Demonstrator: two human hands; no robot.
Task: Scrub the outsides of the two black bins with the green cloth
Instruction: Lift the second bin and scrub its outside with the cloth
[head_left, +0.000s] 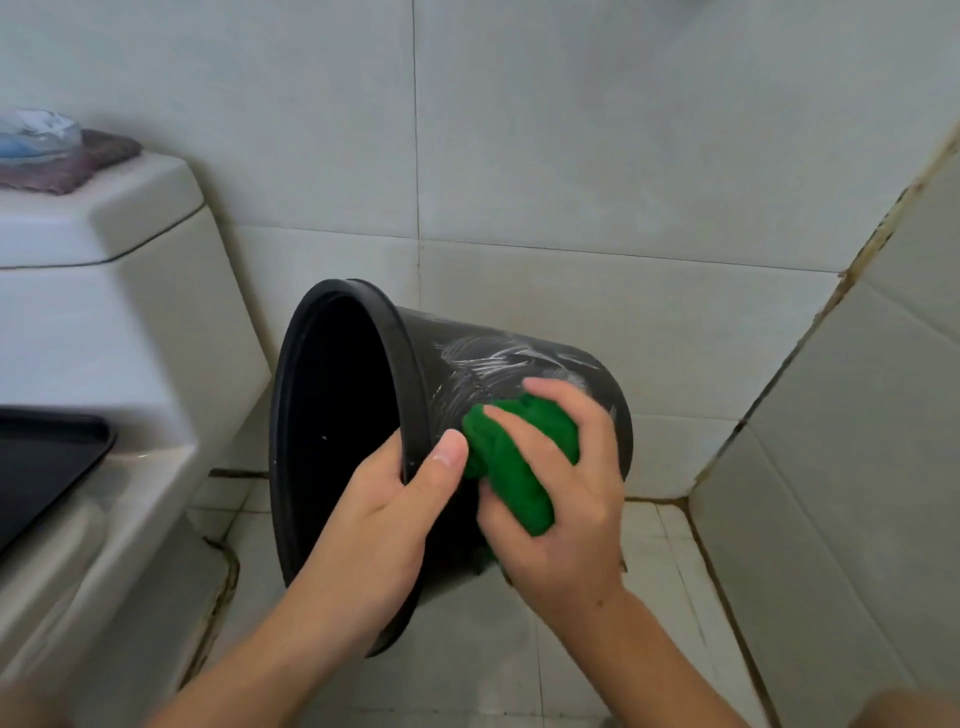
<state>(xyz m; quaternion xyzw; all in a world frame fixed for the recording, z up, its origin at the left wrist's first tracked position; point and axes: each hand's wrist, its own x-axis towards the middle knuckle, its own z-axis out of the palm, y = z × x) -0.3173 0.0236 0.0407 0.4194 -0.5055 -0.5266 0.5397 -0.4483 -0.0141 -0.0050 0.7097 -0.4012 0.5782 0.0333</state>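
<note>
Left hand (384, 525) grips the black bin (498, 364) rim; right hand (566, 483) clutches green cloth (514, 457). Soap streaks above the fingers; a second bin is not visible.

No legible text, label, brand or number anywhere in view.

Pale tiled walls (571, 130), stained grout at right corner. White toilet cistern (93, 291) left; tiled floor (649, 597), grimy joints.
</note>
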